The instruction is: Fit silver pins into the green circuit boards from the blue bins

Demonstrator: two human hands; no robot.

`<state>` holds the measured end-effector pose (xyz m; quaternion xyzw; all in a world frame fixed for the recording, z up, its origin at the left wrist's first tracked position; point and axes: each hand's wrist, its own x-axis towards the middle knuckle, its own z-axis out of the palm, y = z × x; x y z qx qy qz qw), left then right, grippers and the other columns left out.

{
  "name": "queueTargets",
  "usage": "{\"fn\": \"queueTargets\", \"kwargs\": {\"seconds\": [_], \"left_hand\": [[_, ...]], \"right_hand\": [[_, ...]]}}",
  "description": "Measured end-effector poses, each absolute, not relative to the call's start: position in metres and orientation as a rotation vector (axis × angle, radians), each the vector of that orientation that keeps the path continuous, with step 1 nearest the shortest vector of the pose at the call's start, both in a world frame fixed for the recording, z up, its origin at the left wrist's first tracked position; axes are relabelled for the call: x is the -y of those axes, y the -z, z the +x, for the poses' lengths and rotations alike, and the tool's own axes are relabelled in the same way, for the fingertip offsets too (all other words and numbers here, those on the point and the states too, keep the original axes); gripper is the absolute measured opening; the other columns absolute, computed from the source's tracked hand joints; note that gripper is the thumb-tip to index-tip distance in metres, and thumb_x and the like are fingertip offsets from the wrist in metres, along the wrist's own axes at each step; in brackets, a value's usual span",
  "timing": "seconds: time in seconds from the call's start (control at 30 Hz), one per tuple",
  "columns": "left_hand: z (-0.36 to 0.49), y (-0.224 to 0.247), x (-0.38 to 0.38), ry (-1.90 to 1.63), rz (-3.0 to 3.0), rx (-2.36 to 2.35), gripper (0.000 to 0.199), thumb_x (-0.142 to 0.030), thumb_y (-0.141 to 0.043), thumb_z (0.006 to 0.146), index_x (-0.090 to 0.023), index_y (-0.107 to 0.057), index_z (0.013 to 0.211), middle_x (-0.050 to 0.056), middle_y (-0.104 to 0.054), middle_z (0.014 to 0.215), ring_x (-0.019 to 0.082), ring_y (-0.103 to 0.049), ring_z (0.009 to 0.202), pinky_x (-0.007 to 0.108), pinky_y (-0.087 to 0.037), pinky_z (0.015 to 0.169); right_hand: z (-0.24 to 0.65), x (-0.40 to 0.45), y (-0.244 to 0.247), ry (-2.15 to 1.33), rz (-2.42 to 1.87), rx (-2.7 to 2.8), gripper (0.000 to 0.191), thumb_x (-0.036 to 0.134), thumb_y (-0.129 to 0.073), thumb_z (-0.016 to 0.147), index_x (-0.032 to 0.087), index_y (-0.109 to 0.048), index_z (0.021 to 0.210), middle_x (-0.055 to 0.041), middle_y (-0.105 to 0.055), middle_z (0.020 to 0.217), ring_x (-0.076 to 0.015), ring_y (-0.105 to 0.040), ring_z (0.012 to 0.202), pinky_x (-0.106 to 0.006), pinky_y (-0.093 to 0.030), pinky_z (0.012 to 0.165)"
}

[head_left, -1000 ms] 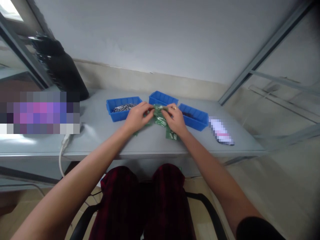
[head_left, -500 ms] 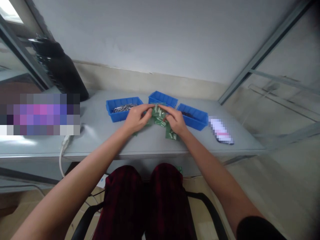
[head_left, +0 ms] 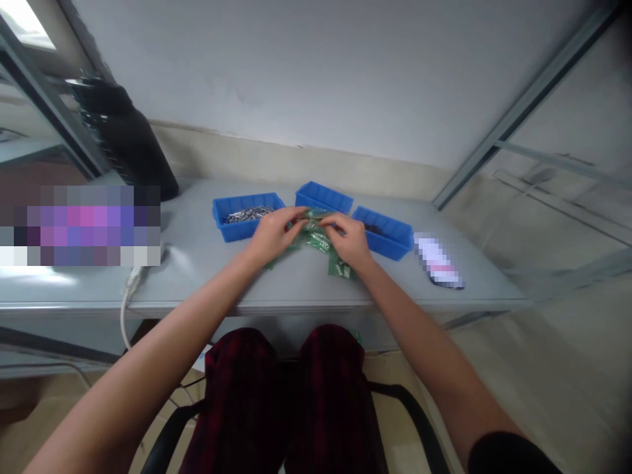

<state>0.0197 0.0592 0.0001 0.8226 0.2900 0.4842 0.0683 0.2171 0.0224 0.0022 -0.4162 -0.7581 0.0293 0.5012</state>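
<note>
Between my two hands is a small green plastic bag [head_left: 313,214] with pale parts inside. My left hand [head_left: 274,230] pinches its left edge between thumb and fingers. On the other side my right hand [head_left: 348,237] grips the right edge in the same way. Under and in front of it lie more green bags of small parts, one bag [head_left: 318,241] just below and another bag [head_left: 340,266] beneath my right wrist. Left of my hands a blue bin [head_left: 239,230] holds many thin metal pieces.
Behind the hands stands a second blue bin [head_left: 323,197]; a third blue bin [head_left: 390,245] with dark small parts is at the right. Further right lies a blurred-out phone-like object [head_left: 438,262]. A black bottle [head_left: 131,145] and a white cable [head_left: 129,289] are on the left.
The green bag between my hands has tipped, so less of its face shows. My right fingers have curled in more at its edge. Both hands stay in about the same place.
</note>
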Motion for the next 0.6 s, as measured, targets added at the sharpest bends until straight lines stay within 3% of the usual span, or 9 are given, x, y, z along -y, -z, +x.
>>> {"fn": "queueTargets", "kwargs": {"seconds": [0.1, 0.23, 0.47, 0.6], "left_hand": [[0.0203, -0.0023, -0.0606, -1.46, 2.493, -0.895, 0.016, -0.027, -0.06, 0.092, -0.018, -0.07, 0.101, 0.006, -0.075, 0.094, 0.016, -0.067, 0.079, 0.028, -0.053, 0.074], [0.0207, -0.0057, -0.059, -1.426, 2.484, -0.913, 0.014, -0.028, -0.059, 0.093, -0.019, -0.069, 0.092, 0.004, -0.074, 0.086, 0.015, -0.066, 0.075, 0.027, -0.051, 0.072], [0.0196, -0.0065, -0.0524, -1.317, 2.626, -0.812, 0.019, -0.028, -0.053, 0.097, -0.018, -0.068, 0.1, 0.007, -0.072, 0.092, 0.018, -0.066, 0.086, 0.031, -0.051, 0.08], [0.0189, -0.0065, -0.0526, -1.43, 2.62, -0.738, 0.018, -0.028, -0.053, 0.096, -0.018, -0.068, 0.099, 0.009, -0.069, 0.101, 0.02, -0.064, 0.097, 0.036, -0.052, 0.087]], "right_hand": [[0.2172, -0.0199, -0.0027, -0.023, -0.994, 1.844, 0.023, 0.016, -0.049, 0.085, 0.024, -0.07, 0.079, -0.0018, -0.074, 0.086, -0.0191, -0.069, 0.084, -0.036, -0.055, 0.082], [0.2163, -0.0185, -0.0029, 0.032, -0.968, 1.843, 0.023, 0.018, -0.049, 0.089, 0.025, -0.07, 0.083, -0.0025, -0.073, 0.087, -0.0199, -0.068, 0.087, -0.039, -0.055, 0.085], [0.2156, -0.0232, -0.0015, 0.124, -0.982, 1.789, 0.012, 0.027, -0.057, 0.089, 0.024, -0.067, 0.094, -0.0098, -0.064, 0.116, -0.0251, -0.06, 0.113, -0.046, -0.051, 0.099], [0.2128, -0.0225, 0.0014, 0.027, -1.008, 1.867, 0.031, 0.038, -0.066, 0.084, 0.025, -0.063, 0.111, -0.0122, -0.055, 0.127, -0.0288, -0.055, 0.121, -0.047, -0.054, 0.093]]}}
